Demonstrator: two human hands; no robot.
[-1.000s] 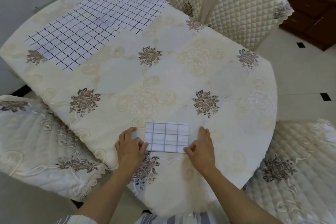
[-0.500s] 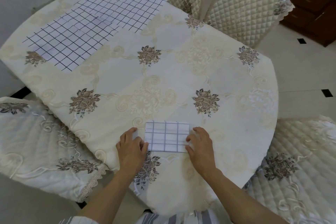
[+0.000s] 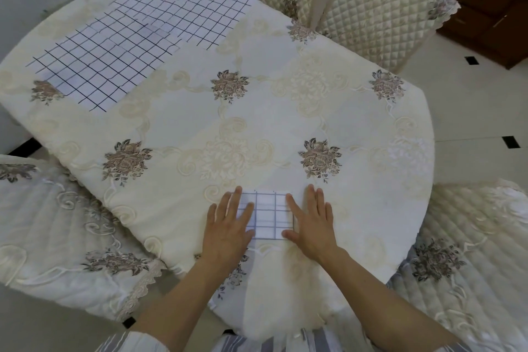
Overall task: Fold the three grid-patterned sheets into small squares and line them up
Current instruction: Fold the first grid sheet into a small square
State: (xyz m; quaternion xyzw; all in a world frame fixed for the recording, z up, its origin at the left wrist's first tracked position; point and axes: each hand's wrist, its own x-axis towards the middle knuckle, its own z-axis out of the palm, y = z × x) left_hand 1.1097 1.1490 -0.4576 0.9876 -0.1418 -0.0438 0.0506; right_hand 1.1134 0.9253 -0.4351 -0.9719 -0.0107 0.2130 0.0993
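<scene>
A small folded grid-patterned sheet lies flat near the table's front edge. My left hand lies flat with straight fingers over its left part. My right hand lies flat at its right edge, index finger and thumb touching the paper. Two unfolded grid sheets lie spread at the far left of the table, one nearer and one farther back, overlapping where they meet.
The oval table wears a cream embroidered cloth with brown flower motifs. Quilted chairs stand at the back, at the left and at the right. A dark wooden cabinet is at the far right.
Both hands have moved inward and flattened onto the folded sheet; my left hand now covers its left part, and my right hand has opened out flat at its right edge.
</scene>
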